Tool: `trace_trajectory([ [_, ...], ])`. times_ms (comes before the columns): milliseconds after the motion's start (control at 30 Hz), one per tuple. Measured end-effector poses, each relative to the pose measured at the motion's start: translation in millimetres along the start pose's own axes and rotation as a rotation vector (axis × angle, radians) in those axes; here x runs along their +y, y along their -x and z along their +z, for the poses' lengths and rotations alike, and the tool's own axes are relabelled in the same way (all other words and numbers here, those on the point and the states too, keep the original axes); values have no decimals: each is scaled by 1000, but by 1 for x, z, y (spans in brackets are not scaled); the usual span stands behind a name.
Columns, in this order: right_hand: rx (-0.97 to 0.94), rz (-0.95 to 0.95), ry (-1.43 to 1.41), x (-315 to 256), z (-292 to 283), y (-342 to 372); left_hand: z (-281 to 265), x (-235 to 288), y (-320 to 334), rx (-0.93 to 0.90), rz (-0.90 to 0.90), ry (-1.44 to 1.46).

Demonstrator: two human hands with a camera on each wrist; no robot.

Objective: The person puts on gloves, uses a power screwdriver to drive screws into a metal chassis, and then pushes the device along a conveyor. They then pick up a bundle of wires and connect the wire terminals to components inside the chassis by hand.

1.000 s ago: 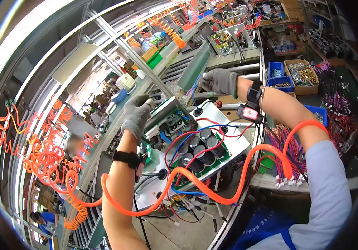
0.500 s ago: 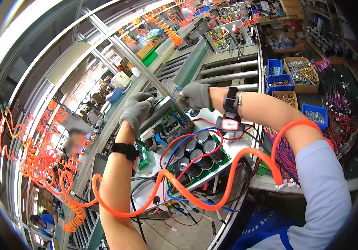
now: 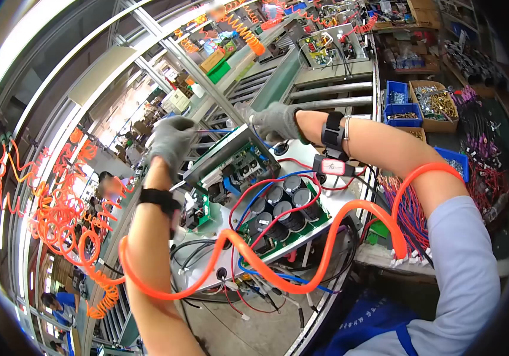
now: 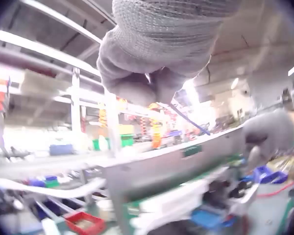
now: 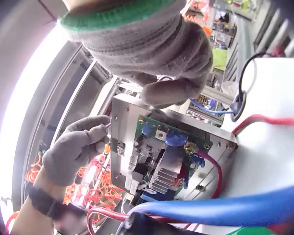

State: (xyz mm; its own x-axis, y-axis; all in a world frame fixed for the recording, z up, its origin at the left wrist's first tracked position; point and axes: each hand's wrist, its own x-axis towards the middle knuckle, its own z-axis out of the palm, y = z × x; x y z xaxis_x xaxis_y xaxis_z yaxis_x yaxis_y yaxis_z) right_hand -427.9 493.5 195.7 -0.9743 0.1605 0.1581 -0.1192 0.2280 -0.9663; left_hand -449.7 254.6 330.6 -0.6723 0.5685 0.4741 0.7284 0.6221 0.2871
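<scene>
My gloved left hand is raised beyond the left end of an upright metal panel and pinches a thin blue wire between thumb and fingers. The wire runs along the panel's far side toward my gloved right hand, whose curled fingers hold it above the panel's other end. From there it drops to a black grommet in the white chassis. A green circuit board with a finned heatsink is fixed to the panel's near face. Black capacitors stand in front of it on another board.
A coiled orange hose hangs across both forearms in front of the chassis. Blue bins and a cardboard box of hardware stand at right, near bundled wires. Rollers lie beyond the unit.
My right hand has swung left and toward the panel with the blue wire. The left hand has left the panel's top corner, moved left, and now pinches that wire, stretched between both hands.
</scene>
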Motion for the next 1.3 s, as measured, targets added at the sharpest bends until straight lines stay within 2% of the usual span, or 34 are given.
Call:
trace_trajectory([
  [33, 146, 130, -87, -31, 0, 31, -11, -31, -7, 81, 31, -113],
  [67, 200, -82, 55, -34, 4, 27, -24, -43, -5, 142, 58, -213],
  [133, 309, -514, 331, -41, 5, 19, -37, -41, 4, 104, -35, -161],
  [167, 287, -602, 339, -46, 14, 14, -34, -47, 4, 72, -34, 46],
  [233, 246, -776, 352, -63, 37, 9, -28, -22, 14, 28, -102, 260],
  [267, 123, -648, 350, -71, 41, 10, -21, -10, 20, 7, -135, 367],
  [300, 2, -523, 350, -88, 40, 20, -12, -5, 22, 31, -96, 389],
  [333, -120, -396, 351, -97, 40, 25, -3, -9, 18, 93, -41, 312],
  [367, -59, -388, 409, -96, 42, 17, 1, -16, 18, 74, -26, 296],
  [467, -31, -333, 409, -92, 32, 17, 17, -10, 28, -23, -16, 294],
  [500, 1, -355, 480, -89, 34, 15, 19, -12, 23, -86, -81, 141],
  [600, 40, -515, 915, -90, 42, 7, 22, -14, 17, -233, -158, 87],
  [733, -36, -566, 1215, -99, 43, 10, 21, -17, 27, -254, -84, 135],
  [900, 45, -626, 1524, -102, 55, 4, 23, -32, 30, -237, 64, 18],
  [1000, 138, -792, 1687, -99, 58, 4, 22, -29, 41, -215, 107, -26],
  [1133, 141, -869, 1859, -103, 64, 13, 17, -38, 44, -248, 152, -29],
  [1167, 146, -832, 1884, -105, 67, 19, 19, -43, 44, -241, 168, -22],
  [1267, 180, -757, 1916, -113, 69, 31, 24, -24, 57, -239, 219, -295],
  [1300, 204, -759, 1896, -110, 70, 28, 24, -22, 55, -300, 170, -358],
])
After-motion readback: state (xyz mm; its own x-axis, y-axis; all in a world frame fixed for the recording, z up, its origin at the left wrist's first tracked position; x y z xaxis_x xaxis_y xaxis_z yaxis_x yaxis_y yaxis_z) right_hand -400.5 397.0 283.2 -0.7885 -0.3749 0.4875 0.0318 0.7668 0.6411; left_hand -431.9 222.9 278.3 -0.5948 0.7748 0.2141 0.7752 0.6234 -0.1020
